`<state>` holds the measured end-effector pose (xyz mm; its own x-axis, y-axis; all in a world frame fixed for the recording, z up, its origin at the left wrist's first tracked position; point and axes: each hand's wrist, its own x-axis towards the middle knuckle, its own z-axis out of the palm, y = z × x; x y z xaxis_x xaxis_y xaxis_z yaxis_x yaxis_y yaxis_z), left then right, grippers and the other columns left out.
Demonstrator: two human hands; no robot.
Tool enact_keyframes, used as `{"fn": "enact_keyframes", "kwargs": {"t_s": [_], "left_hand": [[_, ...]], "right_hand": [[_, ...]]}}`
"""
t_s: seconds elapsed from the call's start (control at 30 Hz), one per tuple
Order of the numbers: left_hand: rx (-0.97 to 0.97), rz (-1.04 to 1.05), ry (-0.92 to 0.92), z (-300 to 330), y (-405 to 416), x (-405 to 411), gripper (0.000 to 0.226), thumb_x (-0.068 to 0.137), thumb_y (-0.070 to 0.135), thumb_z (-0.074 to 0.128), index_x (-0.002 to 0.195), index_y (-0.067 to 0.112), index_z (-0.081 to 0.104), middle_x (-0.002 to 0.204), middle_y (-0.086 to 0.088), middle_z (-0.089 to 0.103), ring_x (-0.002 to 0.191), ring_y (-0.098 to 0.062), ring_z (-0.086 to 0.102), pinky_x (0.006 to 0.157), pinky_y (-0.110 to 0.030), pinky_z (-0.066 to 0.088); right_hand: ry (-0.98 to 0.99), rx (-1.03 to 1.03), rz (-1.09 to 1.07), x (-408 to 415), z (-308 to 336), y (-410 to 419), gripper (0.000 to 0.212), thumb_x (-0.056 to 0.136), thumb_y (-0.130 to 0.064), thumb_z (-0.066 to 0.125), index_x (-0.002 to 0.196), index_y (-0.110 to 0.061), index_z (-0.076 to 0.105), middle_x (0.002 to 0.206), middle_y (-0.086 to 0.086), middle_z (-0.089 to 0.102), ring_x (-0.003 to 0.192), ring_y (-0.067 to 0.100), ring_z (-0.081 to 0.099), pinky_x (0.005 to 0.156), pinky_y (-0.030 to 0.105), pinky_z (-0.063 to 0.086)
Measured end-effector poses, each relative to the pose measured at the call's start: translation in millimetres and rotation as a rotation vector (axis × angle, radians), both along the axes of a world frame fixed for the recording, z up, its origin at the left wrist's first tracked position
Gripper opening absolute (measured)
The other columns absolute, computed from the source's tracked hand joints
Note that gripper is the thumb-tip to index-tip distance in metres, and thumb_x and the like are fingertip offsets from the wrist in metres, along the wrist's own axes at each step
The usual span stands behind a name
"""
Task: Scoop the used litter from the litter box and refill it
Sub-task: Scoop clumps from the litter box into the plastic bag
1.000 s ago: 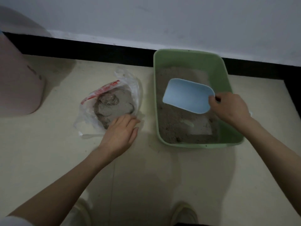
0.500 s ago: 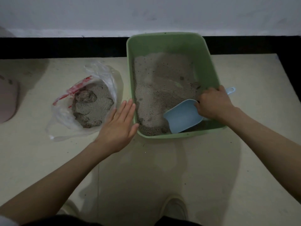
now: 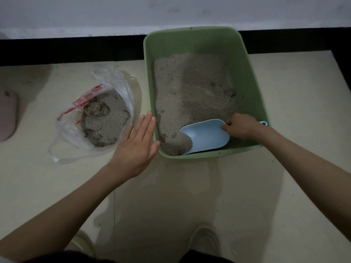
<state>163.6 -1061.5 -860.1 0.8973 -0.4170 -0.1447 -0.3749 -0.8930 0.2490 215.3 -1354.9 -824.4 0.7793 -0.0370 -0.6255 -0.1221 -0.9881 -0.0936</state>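
Observation:
A green litter box (image 3: pixel 252 76) stands on the floor against the wall, filled with grey litter (image 3: pixel 190 88). My right hand (image 3: pixel 241 126) grips the handle of a light blue scoop (image 3: pixel 209 135), whose front edge digs into the litter at the box's near left corner. To the left lies an open clear plastic bag (image 3: pixel 117 80) with red print, holding clumped used litter (image 3: pixel 104 120). My left hand (image 3: pixel 136 147) hovers flat with straight fingers between the bag and the box's left wall, holding nothing.
A pale pink object (image 3: pixel 7 114) sits at the left edge. A black skirting strip (image 3: pixel 66 50) runs along the white wall behind. My two shoes (image 3: pixel 205 242) show at the bottom on the cream floor (image 3: pixel 190 196).
The scoop has come down from above the litter into the box's near end and pushed left into the litter. My left hand has left the bag and moved toward the box's wall.

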Motion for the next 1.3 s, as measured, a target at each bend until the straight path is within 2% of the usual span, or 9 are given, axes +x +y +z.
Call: {"fn": "enact_keyframes", "kwargs": {"t_s": [0.13,0.27,0.47,0.57,0.7,0.8,0.9,1.07,1.3], "left_hand": [[-0.013,0.003,0.018,0.3,-0.9,-0.3,0.072,0.088,0.050,0.005,0.147,0.009,0.000,0.154,0.000,-0.009,0.141,-0.011,-0.011,0.116,-0.037,-0.001],[-0.012,0.005,0.018,0.7,-1.0,-1.1,0.072,0.088,0.050,0.005,0.147,0.010,-0.001,0.156,-0.002,-0.008,0.142,-0.011,-0.011,0.116,-0.036,-0.003],[-0.036,0.003,0.035,1.5,-1.0,-0.5,0.073,0.087,0.050,0.005,0.148,0.010,-0.001,0.155,0.000,-0.011,0.142,-0.012,-0.012,0.116,-0.038,-0.001],[-0.029,0.012,0.039,0.8,-0.4,-1.2,0.072,0.087,0.050,0.004,0.148,0.012,-0.002,0.155,0.000,-0.012,0.141,-0.011,-0.014,0.116,-0.037,-0.002],[-0.029,0.016,0.034,0.7,-1.1,-1.3,0.073,0.086,0.050,0.004,0.148,0.011,-0.002,0.155,0.000,-0.011,0.141,-0.011,-0.014,0.116,-0.037,-0.003],[-0.031,0.011,0.036,0.9,-1.0,-1.2,0.073,0.087,0.050,0.004,0.148,0.011,-0.001,0.156,-0.002,-0.010,0.141,-0.011,-0.014,0.115,-0.036,-0.003],[-0.035,0.015,0.045,1.2,-0.8,-1.0,0.074,0.086,0.051,0.003,0.148,0.011,-0.002,0.156,-0.002,-0.010,0.141,-0.011,-0.014,0.115,-0.036,-0.004],[-0.029,0.014,0.050,1.5,-0.4,-0.8,0.075,0.085,0.052,0.002,0.148,0.012,-0.004,0.152,0.003,-0.018,0.140,-0.009,-0.017,0.115,-0.034,-0.005],[-0.017,0.021,0.066,2.6,-1.0,-1.0,0.075,0.084,0.053,0.000,0.147,0.012,-0.006,0.155,0.000,-0.016,0.141,-0.010,-0.017,0.116,-0.035,-0.005]], "right_hand": [[0.077,0.036,-0.053,0.6,3.7,1.1,0.042,0.094,-0.021,0.045,0.054,-0.013,0.035,0.059,0.003,0.036,0.059,0.019,0.038,0.051,0.028,0.027],[0.133,0.003,-0.106,6.8,6.8,5.7,0.037,0.092,-0.020,0.047,0.056,-0.010,0.040,0.064,0.006,0.043,0.055,0.014,0.039,0.049,0.025,0.028],[-0.246,-0.299,0.243,12.6,32.8,21.4,0.035,0.092,-0.026,0.045,0.059,-0.013,0.042,0.063,0.002,0.047,0.062,0.018,0.041,0.075,0.032,0.030],[-0.439,-0.360,0.372,11.3,45.5,24.8,0.029,0.093,-0.026,0.045,0.069,-0.011,0.051,0.085,0.009,0.061,0.077,0.023,0.041,0.084,0.035,0.031],[-0.506,-0.323,0.359,9.3,52.7,28.4,0.034,0.096,-0.027,0.039,0.089,-0.005,0.064,0.099,0.014,0.061,0.096,0.029,0.050,0.089,0.037,0.030],[-0.473,-0.309,0.363,5.4,46.8,32.1,0.032,0.096,-0.026,0.040,0.086,-0.005,0.062,0.099,0.014,0.063,0.096,0.029,0.050,0.088,0.036,0.030],[-0.442,-0.262,0.308,3.2,35.3,31.9,0.033,0.096,-0.026,0.041,0.075,-0.005,0.057,0.092,0.015,0.062,0.095,0.029,0.052,0.088,0.036,0.031],[-0.301,-0.130,0.141,-3.2,8.9,23.9,0.046,0.096,-0.028,0.041,0.053,-0.013,0.035,0.058,0.002,0.038,0.073,0.026,0.044,0.082,0.036,0.034],[-0.206,0.135,-0.135,-3.0,-2.9,-3.8,0.047,0.094,-0.024,0.047,0.049,-0.016,0.036,0.056,0.006,0.041,0.070,0.026,0.046,0.064,0.028,0.030]]}}
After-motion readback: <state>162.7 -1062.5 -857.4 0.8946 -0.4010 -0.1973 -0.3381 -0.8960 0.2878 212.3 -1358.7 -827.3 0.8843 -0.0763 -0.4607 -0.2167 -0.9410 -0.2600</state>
